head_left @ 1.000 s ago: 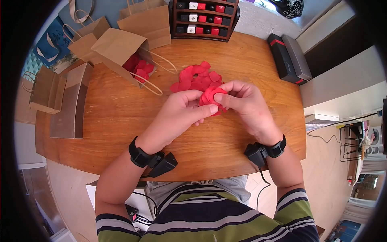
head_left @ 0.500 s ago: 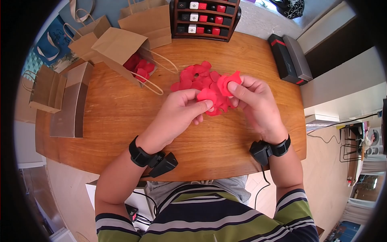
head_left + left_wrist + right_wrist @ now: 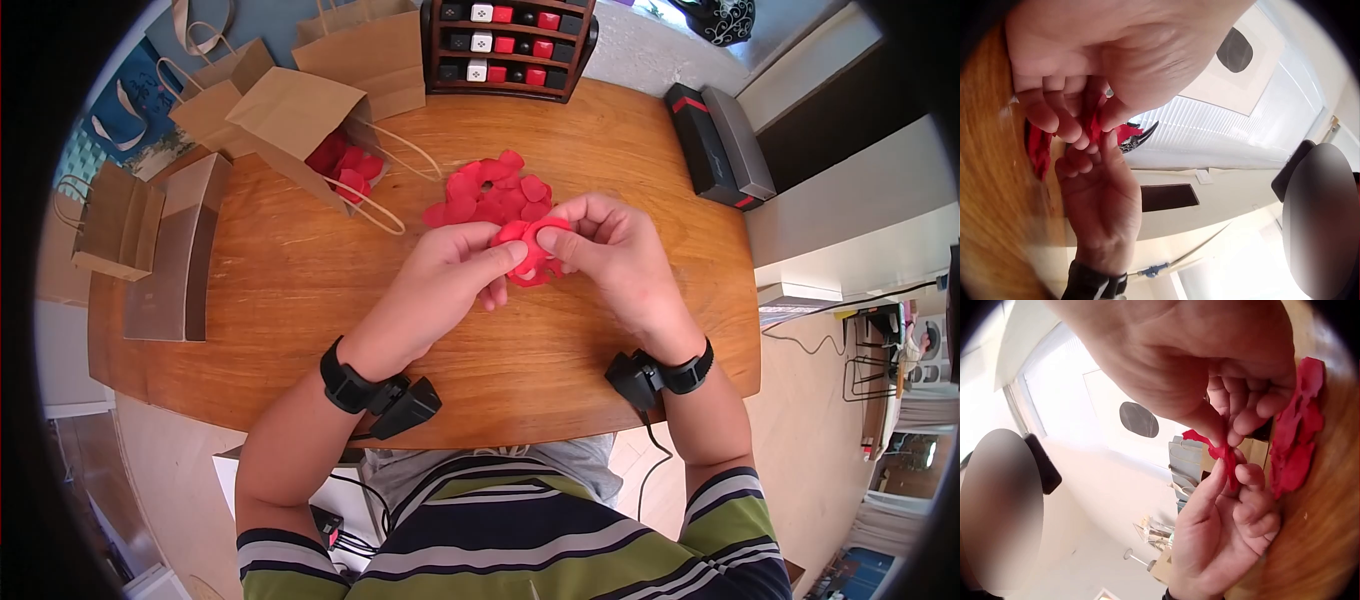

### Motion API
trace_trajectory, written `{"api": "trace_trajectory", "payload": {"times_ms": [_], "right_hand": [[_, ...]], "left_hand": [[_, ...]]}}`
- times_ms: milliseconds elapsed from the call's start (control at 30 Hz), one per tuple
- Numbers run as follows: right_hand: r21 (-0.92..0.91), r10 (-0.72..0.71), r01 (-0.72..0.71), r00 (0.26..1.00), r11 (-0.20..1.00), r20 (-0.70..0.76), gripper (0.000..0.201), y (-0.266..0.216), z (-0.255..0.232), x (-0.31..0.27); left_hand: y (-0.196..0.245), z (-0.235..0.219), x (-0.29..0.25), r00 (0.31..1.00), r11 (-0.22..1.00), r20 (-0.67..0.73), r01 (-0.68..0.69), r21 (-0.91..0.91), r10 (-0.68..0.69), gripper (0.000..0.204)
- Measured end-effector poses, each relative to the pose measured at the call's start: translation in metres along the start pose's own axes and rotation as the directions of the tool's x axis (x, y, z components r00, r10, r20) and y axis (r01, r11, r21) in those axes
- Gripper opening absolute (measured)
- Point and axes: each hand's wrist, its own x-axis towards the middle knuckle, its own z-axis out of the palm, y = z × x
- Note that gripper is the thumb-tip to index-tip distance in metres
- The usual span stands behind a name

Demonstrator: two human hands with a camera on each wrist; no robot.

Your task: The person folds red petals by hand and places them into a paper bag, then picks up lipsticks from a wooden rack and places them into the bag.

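My left hand [image 3: 450,265] and right hand [image 3: 622,255] meet over the table, thumbs on top. Between them is a small layered bunch of red cloth-like flower petals [image 3: 532,236]. The left thumb and fingers pinch its left side, and the right thumb and fingers pinch the right side. In the right wrist view the petals [image 3: 1227,459] stick out between both sets of fingertips, raised off the wood. Just beyond the hands lies a loose heap of red petals [image 3: 490,192], flat on the table. The underside of the held bunch is hidden in the head view.
A brown paper bag [image 3: 295,118] lies tipped over at the back left, with red petals [image 3: 355,172] in its mouth. More paper bags [image 3: 375,65] stand behind it. A flat box [image 3: 180,255] lies at the left edge, dark boxes [image 3: 710,150] at the right, a wooden rack [image 3: 505,45] behind.
Half a second ago the right hand had drawn away to the right with some petals, apart from the left hand's petals. Now it is back against the left hand, the petals overlapping.
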Motion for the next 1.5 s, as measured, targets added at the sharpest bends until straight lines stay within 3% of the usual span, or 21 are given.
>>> {"api": "trace_trajectory", "payload": {"times_ms": [233,333,433,533,567,767,1067,1267,1467,1500], "right_hand": [[0.111,0.013,-0.004,0.997,0.994,-0.077,0.014,-0.009,-0.013,0.0],[0.252,-0.049,0.055,0.998,0.966,-0.028,0.015,-0.009,-0.017,-0.001],[0.225,-0.049,0.027,0.995,0.974,0.092,0.013,-0.013,-0.02,-0.004],[0.024,0.005,-0.008,0.994,1.0,0.109,0.012,-0.016,-0.009,-0.006],[0.032,0.03,-0.034,0.992,0.999,0.119,0.011,-0.016,-0.005,-0.006],[-0.02,0.026,-0.025,0.999,0.999,0.042,0.012,-0.006,-0.001,-0.002],[-0.137,0.004,0.003,0.999,0.991,0.047,0.011,-0.003,-0.004,-0.002],[-0.007,-0.015,0.015,0.998,1.0,-0.067,0.024,-0.006,-0.01,-0.001],[-0.104,-0.036,0.049,0.992,0.993,0.121,0.022,-0.017,0.001,-0.008],[-0.161,-0.011,0.021,0.998,0.987,0.062,0.026,-0.007,0.004,-0.007]], "left_hand": [[0.002,0.0,-0.001,1.0,1.0,-0.025,0.016,-0.014,-0.016,0.021],[0.001,-0.001,0.0,0.999,0.999,-0.026,0.024,-0.036,-0.025,0.019],[0.001,-0.002,-0.001,1.0,0.999,-0.016,0.023,-0.049,-0.024,0.017],[0.002,-0.001,-0.001,1.0,0.997,-0.017,0.017,-0.069,-0.018,0.015],[0.002,0.0,-0.001,1.0,0.997,-0.02,0.016,-0.073,-0.018,0.015],[-0.001,-0.003,-0.001,1.0,0.998,0.021,0.015,-0.053,-0.014,0.016],[0.0,0.0,0.0,1.0,1.0,0.011,-0.013,-0.009,0.013,0.028],[-0.001,-0.001,0.0,0.999,0.999,-0.032,0.02,-0.038,-0.021,0.029],[0.0,-0.001,0.0,0.999,0.993,-0.021,0.025,-0.115,-0.028,0.033],[0.001,0.0,-0.001,0.999,0.991,-0.02,0.032,-0.129,-0.035,0.033]]}}
